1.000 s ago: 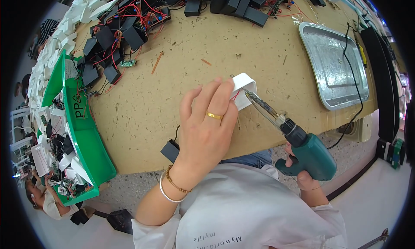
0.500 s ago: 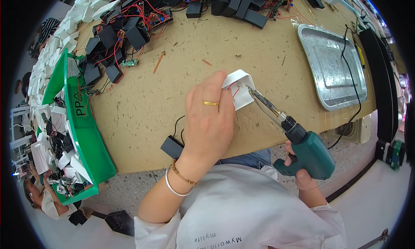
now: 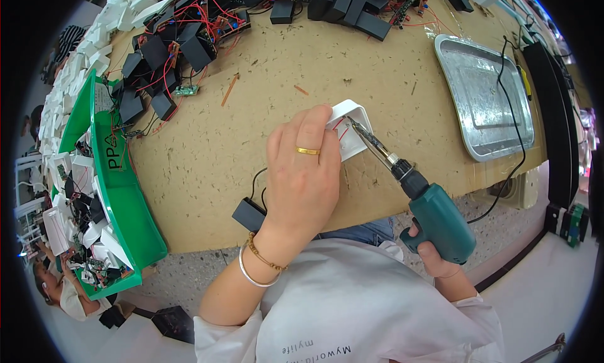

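- The left hand (image 3: pixel 305 171) grips a small, white, open plastic box (image 3: pixel 354 147), which sits just right of its fingertips.
- Thin red wires (image 3: pixel 344 133) show inside the box, close beside those fingers.
- The right hand (image 3: pixel 435 261) is closed around the handle of a dark-green, pistol-shaped tool (image 3: pixel 443 221) with a slim metal tip; the tip reaches into the box, but I cannot tell whether it touches anything.
- A black rectangular block (image 3: pixel 249 215) lies just left of the left wrist.
- A shallow, silver metal tray (image 3: pixel 481 98) lies beyond the right hand, to its right.
- A green plastic bin (image 3: pixel 129 202) stands well left of the left hand.
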`<state>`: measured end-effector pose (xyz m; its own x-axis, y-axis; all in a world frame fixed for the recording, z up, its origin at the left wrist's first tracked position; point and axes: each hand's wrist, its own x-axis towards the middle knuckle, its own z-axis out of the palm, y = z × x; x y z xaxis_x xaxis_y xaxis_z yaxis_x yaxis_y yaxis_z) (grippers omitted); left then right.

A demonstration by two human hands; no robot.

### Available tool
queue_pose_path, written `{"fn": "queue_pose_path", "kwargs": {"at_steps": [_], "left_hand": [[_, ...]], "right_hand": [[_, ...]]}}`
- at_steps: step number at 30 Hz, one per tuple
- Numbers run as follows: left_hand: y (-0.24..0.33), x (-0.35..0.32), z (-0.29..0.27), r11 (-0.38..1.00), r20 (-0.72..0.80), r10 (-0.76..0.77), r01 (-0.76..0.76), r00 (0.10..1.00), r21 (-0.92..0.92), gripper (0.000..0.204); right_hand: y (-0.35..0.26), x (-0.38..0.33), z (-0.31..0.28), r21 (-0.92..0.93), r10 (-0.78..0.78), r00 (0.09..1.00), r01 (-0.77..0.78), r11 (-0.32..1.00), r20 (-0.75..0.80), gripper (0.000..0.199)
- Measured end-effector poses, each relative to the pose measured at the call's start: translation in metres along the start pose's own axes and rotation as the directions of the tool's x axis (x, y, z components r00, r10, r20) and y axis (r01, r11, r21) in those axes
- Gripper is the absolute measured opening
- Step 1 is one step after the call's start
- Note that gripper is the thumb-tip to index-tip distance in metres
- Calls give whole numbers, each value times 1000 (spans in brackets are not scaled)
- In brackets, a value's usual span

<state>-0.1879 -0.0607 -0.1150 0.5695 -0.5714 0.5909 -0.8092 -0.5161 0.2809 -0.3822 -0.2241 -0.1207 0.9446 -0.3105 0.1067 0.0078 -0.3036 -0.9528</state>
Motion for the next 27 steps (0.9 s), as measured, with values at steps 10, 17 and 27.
{"fn": "queue_pose_path", "kwargs": {"at_steps": [10,17,27], "left_hand": [[2,1,-2,998,-3,-47,47,999,39,17],[2,1,-1,999,-18,-40,41,999,28,17],[2,1,-2,999,-10,-29,30,1000,18,16]], "right_hand": [[-6,7,3,-57,30,1000,-30,998,-1,36],[-7,10,6,15,11,999,-10,1000,-38,34],[-6,7,5,69,40,999,-38,997,-24,36]]}}
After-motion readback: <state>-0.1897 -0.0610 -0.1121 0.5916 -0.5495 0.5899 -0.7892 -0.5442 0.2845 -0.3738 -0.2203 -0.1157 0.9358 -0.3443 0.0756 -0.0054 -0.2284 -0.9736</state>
